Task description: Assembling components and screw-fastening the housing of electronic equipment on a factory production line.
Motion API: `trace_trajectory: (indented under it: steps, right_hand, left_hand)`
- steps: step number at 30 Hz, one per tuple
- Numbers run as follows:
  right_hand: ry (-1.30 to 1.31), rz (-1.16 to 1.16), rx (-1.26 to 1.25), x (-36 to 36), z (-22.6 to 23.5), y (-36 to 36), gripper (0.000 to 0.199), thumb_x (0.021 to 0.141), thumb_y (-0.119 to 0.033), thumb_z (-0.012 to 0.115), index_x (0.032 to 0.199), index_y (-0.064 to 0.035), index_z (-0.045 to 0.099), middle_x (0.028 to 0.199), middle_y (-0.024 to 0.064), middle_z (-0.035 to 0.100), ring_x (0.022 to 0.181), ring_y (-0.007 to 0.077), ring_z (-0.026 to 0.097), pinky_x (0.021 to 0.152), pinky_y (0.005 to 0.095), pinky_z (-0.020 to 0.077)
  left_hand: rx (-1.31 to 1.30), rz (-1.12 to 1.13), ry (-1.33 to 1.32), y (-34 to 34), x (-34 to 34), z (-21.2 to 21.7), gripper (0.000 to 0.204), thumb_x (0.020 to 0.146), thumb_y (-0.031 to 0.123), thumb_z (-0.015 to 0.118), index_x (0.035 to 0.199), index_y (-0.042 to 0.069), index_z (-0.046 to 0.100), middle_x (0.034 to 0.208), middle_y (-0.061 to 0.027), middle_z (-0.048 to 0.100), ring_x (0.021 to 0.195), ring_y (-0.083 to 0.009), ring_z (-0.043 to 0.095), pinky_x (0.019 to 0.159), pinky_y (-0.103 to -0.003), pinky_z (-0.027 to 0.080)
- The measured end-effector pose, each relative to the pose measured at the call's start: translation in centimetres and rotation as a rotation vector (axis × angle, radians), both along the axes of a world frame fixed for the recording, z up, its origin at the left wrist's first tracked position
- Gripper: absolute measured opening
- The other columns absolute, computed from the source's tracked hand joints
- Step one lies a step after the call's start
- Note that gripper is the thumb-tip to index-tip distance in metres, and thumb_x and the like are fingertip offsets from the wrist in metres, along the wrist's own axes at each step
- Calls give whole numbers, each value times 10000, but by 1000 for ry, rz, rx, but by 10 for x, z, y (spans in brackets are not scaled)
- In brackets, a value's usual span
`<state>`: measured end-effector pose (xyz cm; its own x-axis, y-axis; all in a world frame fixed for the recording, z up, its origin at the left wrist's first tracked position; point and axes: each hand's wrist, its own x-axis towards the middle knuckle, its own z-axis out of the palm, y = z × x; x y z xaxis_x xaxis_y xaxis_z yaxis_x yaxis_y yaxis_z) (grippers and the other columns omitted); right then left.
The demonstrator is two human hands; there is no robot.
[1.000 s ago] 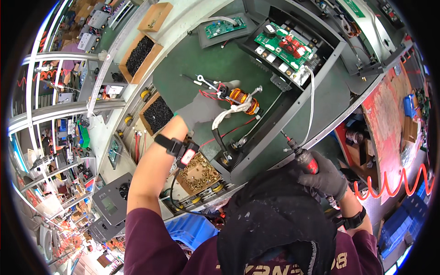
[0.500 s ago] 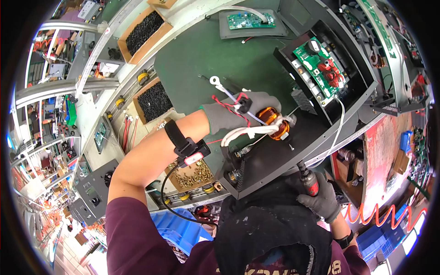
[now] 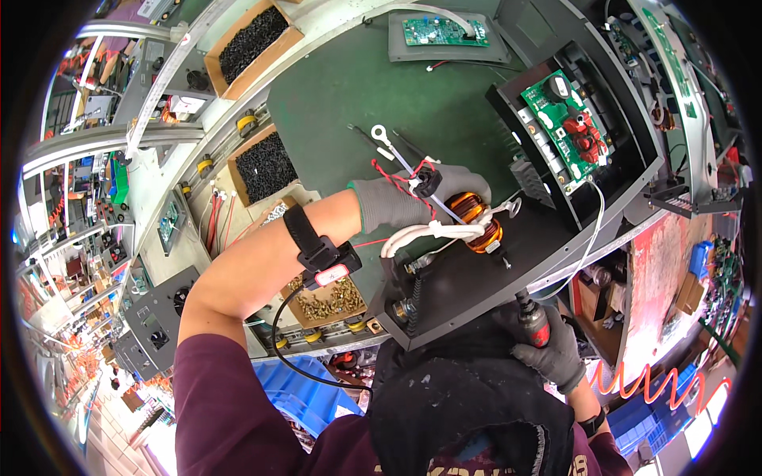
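Coil shifted over chassis; right hand clasps driver, can't tell whether left hand grips

A copper-wound coil is over the dark chassis, a red-and-black driver near its edge.

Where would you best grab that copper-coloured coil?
Probably by the copper coil's outer windings, from its far left side, where the gloved left hand is: the rounded outside suits curled fingers, while white-sleeved leads cross its middle and trail left.
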<state>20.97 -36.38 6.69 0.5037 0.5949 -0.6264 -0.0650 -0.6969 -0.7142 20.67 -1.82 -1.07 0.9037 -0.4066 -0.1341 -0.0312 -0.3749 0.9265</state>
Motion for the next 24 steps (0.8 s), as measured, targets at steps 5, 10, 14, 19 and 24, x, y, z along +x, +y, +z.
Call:
trace_trajectory:
  steps: [5, 10, 14, 19, 24]
  right_hand:
    - [-36, 45, -11, 0, -3, -3, 638, 614, -329, 847, 1093, -54, 526, 786, 131, 636, 696, 319, 628, 654, 365, 488]
    - [-47, 44, -20, 2, 1, 0, 638, 613, -330, 846, 1092, -54, 527, 792, 134, 641, 711, 325, 638, 651, 373, 489]
    - [-31, 58, -54, 2, 3, 3, 655, 611, -318, 846, 1114, -53, 520, 804, 139, 645, 728, 330, 642, 659, 370, 492]
    - [-91, 63, -37, 1, 7, 0, 675, 616, -294, 844, 1147, -45, 511, 821, 125, 649, 719, 282, 640, 671, 354, 494]
    - [-113, 59, -12, 0, 3, 0, 626, 640, -298, 826, 1120, -30, 526, 795, 129, 647, 682, 274, 637, 647, 355, 496]
  left_hand:
    - [-103, 15, -45, 1, 2, -13, 410, 737, 234, 759, 1070, 68, 589, 1023, -90, 616, 964, -224, 608, 841, -326, 486]
    - [-132, -65, -19, 1, 6, -8, 334, 786, 181, 694, 1076, 77, 566, 1066, -112, 604, 1020, -266, 593, 874, -345, 471]
    - [-100, -21, 23, -2, 3, -7, 415, 735, 236, 754, 1074, 70, 583, 1023, -93, 618, 971, -233, 607, 834, -338, 481]
    - [25, -14, -43, -4, 3, 7, 410, 744, 249, 744, 1071, 68, 576, 1028, -118, 607, 980, -270, 603, 843, -352, 484]
    - [-9, -70, -31, -7, 7, -2, 418, 737, 273, 748, 1073, 92, 578, 1051, -110, 592, 999, -266, 598, 852, -351, 480]
